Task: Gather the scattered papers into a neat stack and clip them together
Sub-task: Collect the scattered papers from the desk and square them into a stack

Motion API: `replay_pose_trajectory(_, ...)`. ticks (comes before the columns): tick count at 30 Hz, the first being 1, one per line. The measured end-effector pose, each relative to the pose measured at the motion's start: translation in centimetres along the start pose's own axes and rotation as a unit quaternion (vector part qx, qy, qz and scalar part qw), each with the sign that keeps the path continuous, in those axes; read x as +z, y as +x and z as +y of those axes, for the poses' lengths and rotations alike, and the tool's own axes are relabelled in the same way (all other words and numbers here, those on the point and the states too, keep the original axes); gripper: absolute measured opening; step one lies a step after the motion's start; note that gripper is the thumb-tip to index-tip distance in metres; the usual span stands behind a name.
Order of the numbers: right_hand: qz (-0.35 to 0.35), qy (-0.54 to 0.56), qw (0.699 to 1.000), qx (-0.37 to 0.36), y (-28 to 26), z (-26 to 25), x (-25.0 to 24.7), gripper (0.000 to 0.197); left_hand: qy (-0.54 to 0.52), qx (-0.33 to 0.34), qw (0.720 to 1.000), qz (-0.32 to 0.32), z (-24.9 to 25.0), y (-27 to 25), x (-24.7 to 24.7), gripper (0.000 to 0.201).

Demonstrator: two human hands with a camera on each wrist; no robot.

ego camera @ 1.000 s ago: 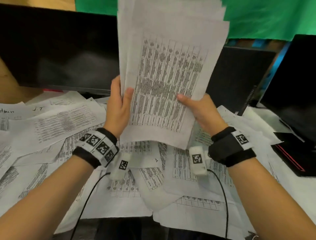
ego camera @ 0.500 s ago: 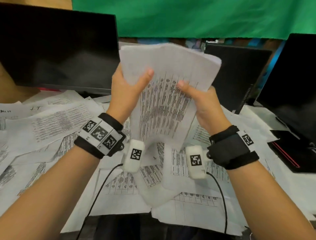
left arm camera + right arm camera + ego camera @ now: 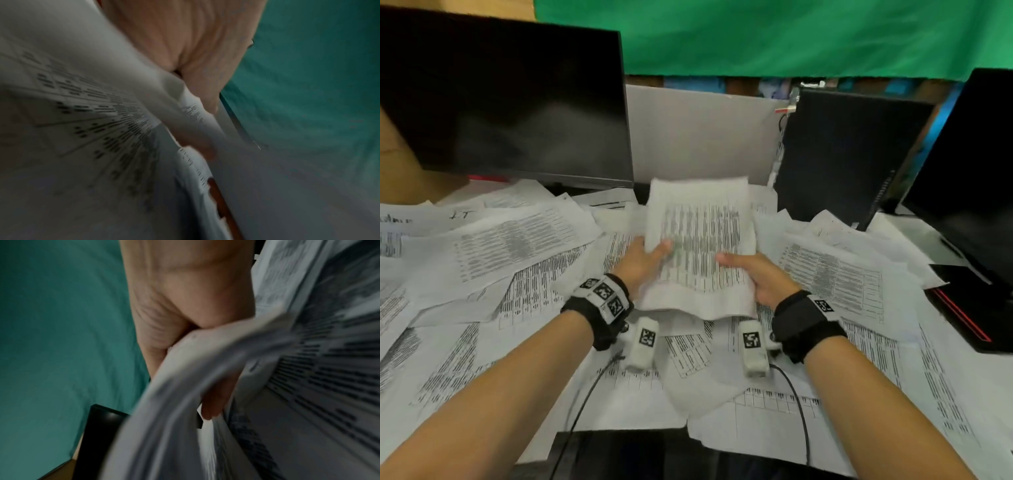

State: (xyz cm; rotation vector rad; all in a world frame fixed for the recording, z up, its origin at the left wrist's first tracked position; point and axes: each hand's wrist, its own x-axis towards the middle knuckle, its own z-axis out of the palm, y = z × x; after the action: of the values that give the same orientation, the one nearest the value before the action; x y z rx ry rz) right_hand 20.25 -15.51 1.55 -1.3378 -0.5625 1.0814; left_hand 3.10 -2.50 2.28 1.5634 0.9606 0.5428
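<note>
A sheaf of printed white papers [image 3: 700,240] is held low over the desk, tilted away from me. My left hand [image 3: 643,262] grips its left edge, thumb on top. My right hand [image 3: 760,274] grips the right edge the same way. In the left wrist view the blurred papers [image 3: 86,113] fill the left side beside the palm [image 3: 185,37]. In the right wrist view the curled sheets [image 3: 267,369] bend over the fingers [image 3: 213,402] beneath them. Loose printed sheets [image 3: 517,246] cover the desk all around. No clip shows in any view.
A dark monitor [image 3: 503,99] stands at the back left. A black computer case [image 3: 849,154] and a second black screen [image 3: 969,164] stand at the right. A black and red pad [image 3: 976,305] lies at the right edge. Cables [image 3: 799,404] run from both wrists.
Both hands have brought the sheaf down from upright in front of me to low over the desk, and it now tilts away. Both grips on its sides remain.
</note>
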Motion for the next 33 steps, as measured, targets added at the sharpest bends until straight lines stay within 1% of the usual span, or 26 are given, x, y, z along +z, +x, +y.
replay_pose_trajectory(2, -0.020, -0.021, 0.999, 0.040, 1.1, 0.9, 0.1, 0.052, 0.073, -0.002, 0.997, -0.024, -0.7, 0.4, 0.5, 0.063)
replay_pose_trajectory(3, -0.036, -0.044, 0.996, 0.061, 1.4, 1.2, 0.2, 0.053, 0.096, -0.008, 0.995, -0.033, -0.9, 0.6, 0.6, 0.059)
replay_pose_trajectory(4, -0.037, -0.076, 0.994, 0.076, 1.5, 1.6, 0.4, 0.063, 0.110, -0.014, 0.993, -0.040, -1.4, 1.0, 0.6, 0.055)
replay_pose_trajectory(5, -0.019, -0.109, 0.991, 0.079, 2.3, 2.5, -0.1, 0.072, 0.124, -0.024, 0.991, -0.040, -1.6, 1.2, 0.6, 0.050)
replay_pose_trajectory(6, 0.020, -0.134, 0.988, 0.072, 2.4, 3.0, -0.4, 0.072, 0.128, -0.029, 0.991, -0.025, -1.8, 1.3, 0.5, 0.046)
replay_pose_trajectory(7, 0.058, -0.138, 0.987, 0.060, 2.9, 3.7, -0.9, 0.064, 0.126, -0.033, 0.991, 0.006, -1.8, 1.3, 0.0, 0.045)
replay_pose_trajectory(9, 0.110, -0.130, 0.984, 0.052, 3.0, 4.5, -1.6, 0.049, 0.125, -0.029, 0.987, 0.100, -1.6, 1.7, -1.6, 0.051)
replay_pose_trajectory(11, 0.114, -0.145, 0.981, 0.052, 2.8, 4.5, -1.6, 0.031, 0.159, -0.052, 0.969, 0.184, -1.9, 2.3, -4.2, 0.066)
replay_pose_trajectory(12, 0.108, -0.160, 0.980, 0.052, 2.5, 4.3, -1.5, 0.024, 0.188, -0.084, 0.958, 0.202, -2.4, 2.6, -5.8, 0.076)
replay_pose_trajectory(13, 0.099, -0.169, 0.979, 0.052, 2.2, 4.0, -1.4, 0.022, 0.218, -0.120, 0.948, 0.197, -2.9, 2.8, -7.0, 0.084)
replay_pose_trajectory(14, 0.095, -0.169, 0.980, 0.053, 2.0, 3.8, -1.4, 0.020, 0.233, -0.148, 0.945, 0.176, -3.4, 2.9, -8.0, 0.086)
replay_pose_trajectory(15, 0.094, -0.166, 0.980, 0.049, 2.0, 3.7, -1.6, 0.020, 0.233, -0.166, 0.947, 0.148, -3.7, 2.7, -8.6, 0.081)
replay_pose_trajectory(16, 0.091, -0.162, 0.982, 0.047, 1.9, 3.6, -1.7, 0.018, 0.228, -0.165, 0.952, 0.125, -4.2, 2.8, -9.0, 0.066)
replay_pose_trajectory(17, 0.090, -0.163, 0.982, 0.041, 2.0, 3.7, -1.8, 0.017, 0.227, -0.158, 0.955, 0.103, -4.0, 2.5, -9.1, 0.045)
replay_pose_trajectory(18, 0.089, -0.165, 0.981, 0.042, 2.0, 3.7, -1.8, 0.018, 0.233, -0.155, 0.956, 0.084, -3.8, 2.1, -9.1, 0.033)
replay_pose_trajectory(19, 0.093, -0.168, 0.980, 0.043, 2.1, 3.8, -1.8, 0.022, 0.251, -0.159, 0.952, 0.070, -3.6, 1.9, -9.1, 0.034)
replay_pose_trajectory(21, 0.103, -0.165, 0.980, 0.051, 2.4, 3.9, -1.9, 0.027, 0.287, -0.152, 0.945, 0.047, -3.0, 1.3, -8.8, 0.042)
replay_pose_trajectory(24, 0.111, -0.163, 0.979, 0.058, 2.6, 4.2, -2.3, 0.025, 0.274, -0.075, 0.958, 0.029, -1.4, 0.3, -7.2, 0.042)
replay_pose_trajectory(25, 0.113, -0.167, 0.978, 0.056, 2.7, 4.3, -2.4, 0.026, 0.296, -0.042, 0.954, 0.026, -0.7, -0.2, -6.4, 0.044)
replay_pose_trajectory(26, 0.114, -0.166, 0.978, 0.051, 2.6, 4.3, -2.4, 0.028, 0.335, 0.000, 0.942, 0.036, 0.1, -0.7, -5.7, 0.043)
replay_pose_trajectory(27, 0.116, -0.165, 0.978, 0.049, 2.5, 4.4, -2.4, 0.029, 0.378, 0.051, 0.923, 0.056, 0.9, -1.0, -5.1, 0.036)
replay_pose_trajectory(28, 0.118, -0.156, 0.979, 0.047, 2.5, 4.4, -2.3, 0.030, 0.420, 0.104, 0.898, 0.079, 2.0, -1.6, -4.8, 0.023)
replay_pose_trajectory(30, 0.123, -0.139, 0.982, 0.046, 2.4, 4.3, -2.4, 0.029, 0.489, 0.202, 0.836, 0.146, 4.5, -3.1, -4.8, 0.002)
replay_pose_trajectory(31, 0.125, -0.131, 0.982, 0.046, 2.3, 4.3, -2.4, 0.029, 0.500, 0.251, 0.808, 0.187, 5.9, -3.8, -5.1, 0.005)
replay_pose_trajectory(32, 0.124, -0.124, 0.984, 0.045, 2.3, 4.3, -2.5, 0.029, 0.493, 0.292, 0.787, 0.228, 7.5, -4.7, -5.5, 0.010)
replay_pose_trajectory(33, 0.122, -0.120, 0.984, 0.043, 2.3, 4.3, -2.6, 0.029, 0.471, 0.331, 0.773, 0.265, 9.0, -5.5, -6.1, 0.014)
